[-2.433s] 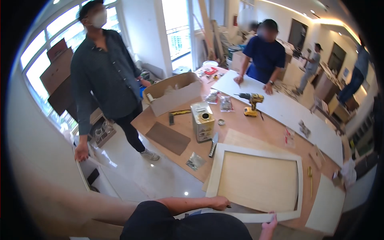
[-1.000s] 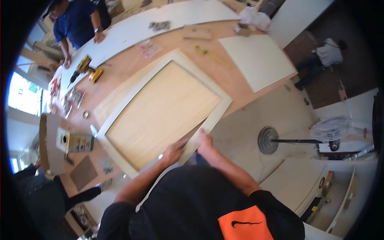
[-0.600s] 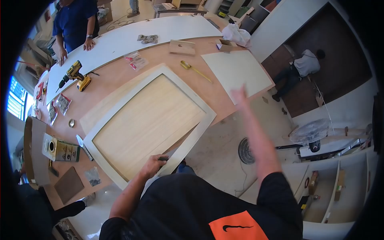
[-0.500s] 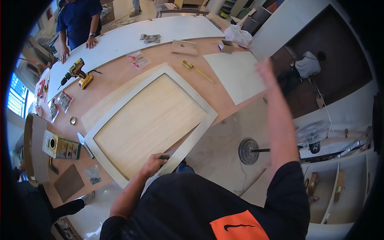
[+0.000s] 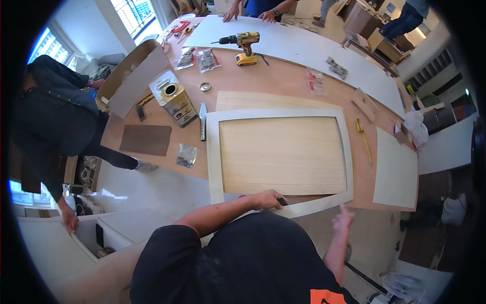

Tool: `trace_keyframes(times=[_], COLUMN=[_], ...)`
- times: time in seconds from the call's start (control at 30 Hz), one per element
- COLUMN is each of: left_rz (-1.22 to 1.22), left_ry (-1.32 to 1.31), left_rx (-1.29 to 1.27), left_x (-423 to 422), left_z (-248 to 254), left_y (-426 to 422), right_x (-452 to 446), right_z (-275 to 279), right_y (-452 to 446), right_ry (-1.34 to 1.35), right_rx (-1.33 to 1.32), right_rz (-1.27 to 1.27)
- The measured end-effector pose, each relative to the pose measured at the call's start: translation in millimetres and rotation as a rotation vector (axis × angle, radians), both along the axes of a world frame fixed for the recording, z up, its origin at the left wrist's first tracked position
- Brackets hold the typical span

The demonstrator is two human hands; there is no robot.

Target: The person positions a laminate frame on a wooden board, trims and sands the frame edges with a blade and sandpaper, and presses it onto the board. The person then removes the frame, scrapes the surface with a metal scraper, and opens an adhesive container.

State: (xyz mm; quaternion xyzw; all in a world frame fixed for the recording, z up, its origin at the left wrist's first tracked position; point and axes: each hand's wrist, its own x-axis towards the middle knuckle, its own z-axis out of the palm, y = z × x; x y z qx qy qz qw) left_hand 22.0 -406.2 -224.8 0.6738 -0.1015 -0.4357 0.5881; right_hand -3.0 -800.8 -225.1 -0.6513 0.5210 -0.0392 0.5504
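My left hand (image 5: 268, 199) is closed around a small dark object (image 5: 282, 201) at the near edge of a pale, whitish rectangular frame (image 5: 215, 157). Most of that object is hidden by my fingers. Beneath the frame lies a light wood panel (image 5: 283, 152), its far edge showing past the frame. A dark gap shows along the near side of the opening. My right hand (image 5: 344, 219) is just off the frame's near right corner, smeared by motion, its finger positions unclear. A yellow tape measure (image 5: 360, 125), partly pulled out, rests right of the frame.
On the table (image 5: 283, 78) are a cordless drill (image 5: 247, 46), a metal can (image 5: 177, 104), a bladed tool (image 5: 203, 121), a brown sheet (image 5: 145, 140) and small bags. A white sheet (image 5: 397, 167) lies right. People stand left and across; a fan (image 5: 402, 288) is lower right.
My view has turned left, so the table appears rotated. My right hand has come from outstretched at the right to near the frame's corner. My left hand stays at the frame's near edge.
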Motion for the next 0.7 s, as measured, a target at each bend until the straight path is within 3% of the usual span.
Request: trace_keyframes(times=[0.07, 0.17, 0.37, 0.57, 0.7], left_rz=[-0.021, -0.039, -0.054, -0.16, -0.217], left_ry=[-0.002, -0.07, -0.102, -0.224, -0.351], left_rx=[0.018, 0.064, 0.117, 0.203, 0.248], left_x=[-2, -5, -6, -10, -1], left_z=[-9, -6, 16, -19, 17], left_y=[0, 5, 10, 8, -32], right_x=[-25, -33, -49, -58, -66], right_z=[-30, -15, -15, -24, -30], right_y=[27, 66, 88, 110, 125], right_ry=[0.031, -0.04, -0.106, -0.134, -0.119], right_rx=[0.487, 0.805, 0.977, 0.995, 0.881], right_rz=[-0.026, -0.021, 0.177, 0.307, 0.341])
